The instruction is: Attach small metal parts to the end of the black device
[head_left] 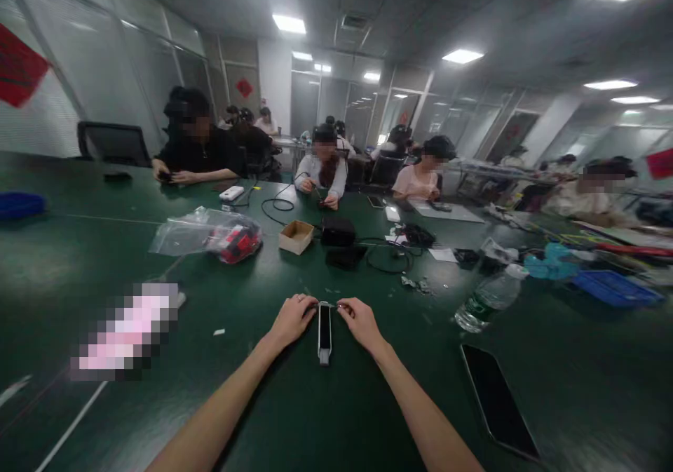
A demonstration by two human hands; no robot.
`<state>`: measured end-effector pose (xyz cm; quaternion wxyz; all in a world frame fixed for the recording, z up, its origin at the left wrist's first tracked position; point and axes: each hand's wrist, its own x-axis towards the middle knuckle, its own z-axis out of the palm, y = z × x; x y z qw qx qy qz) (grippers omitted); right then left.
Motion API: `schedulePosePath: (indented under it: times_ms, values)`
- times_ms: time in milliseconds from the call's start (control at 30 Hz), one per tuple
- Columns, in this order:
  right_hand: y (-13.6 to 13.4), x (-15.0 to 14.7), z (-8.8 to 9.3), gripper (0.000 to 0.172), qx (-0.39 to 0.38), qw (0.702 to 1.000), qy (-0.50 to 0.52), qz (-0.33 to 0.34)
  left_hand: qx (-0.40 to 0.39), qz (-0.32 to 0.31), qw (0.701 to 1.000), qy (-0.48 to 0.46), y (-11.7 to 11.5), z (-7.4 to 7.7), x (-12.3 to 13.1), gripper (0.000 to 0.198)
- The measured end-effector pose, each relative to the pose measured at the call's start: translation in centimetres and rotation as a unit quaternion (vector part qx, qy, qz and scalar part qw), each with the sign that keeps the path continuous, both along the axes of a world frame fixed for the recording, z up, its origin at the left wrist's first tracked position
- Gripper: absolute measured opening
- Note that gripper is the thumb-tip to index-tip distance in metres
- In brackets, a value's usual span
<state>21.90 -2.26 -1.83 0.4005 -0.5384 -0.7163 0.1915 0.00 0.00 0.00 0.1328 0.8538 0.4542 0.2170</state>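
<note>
Between my two hands, a slim white device with a long black face (325, 326) lies on the green table, a grey piece at its near end. My left hand (293, 319) rests at its far left corner, thumb and fingers pressed together. Opposite it, my right hand (360, 320) is closed in a pinch just off the far right corner. A tiny bit shows at the right fingertips, too small to name. Whatever the left fingers hold is hidden.
A phone (497, 398) and a water bottle (486, 300) stand to the right. Ahead are a small cardboard box (296, 238), a black case (338, 231), cables and a plastic bag with red items (236, 240). A blurred pink object (129, 328) lies left. People sit across the table.
</note>
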Motion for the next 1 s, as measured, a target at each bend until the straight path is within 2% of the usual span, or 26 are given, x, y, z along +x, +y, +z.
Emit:
schedulePosePath:
  times_ms: [767, 1000]
  values:
    - [-0.6, -0.8, 1.8, 0.021, 0.000, 0.998, -0.061, 0.033, 0.003, -0.013, 1.000, -0.009, 0.2, 0.0, -0.1, 0.022]
    - [-0.3, -1.0, 1.4, 0.018, 0.010, 0.998, -0.054, 0.035, 0.007, -0.014, 1.000, -0.001, 0.2, -0.1, -0.1, 0.022]
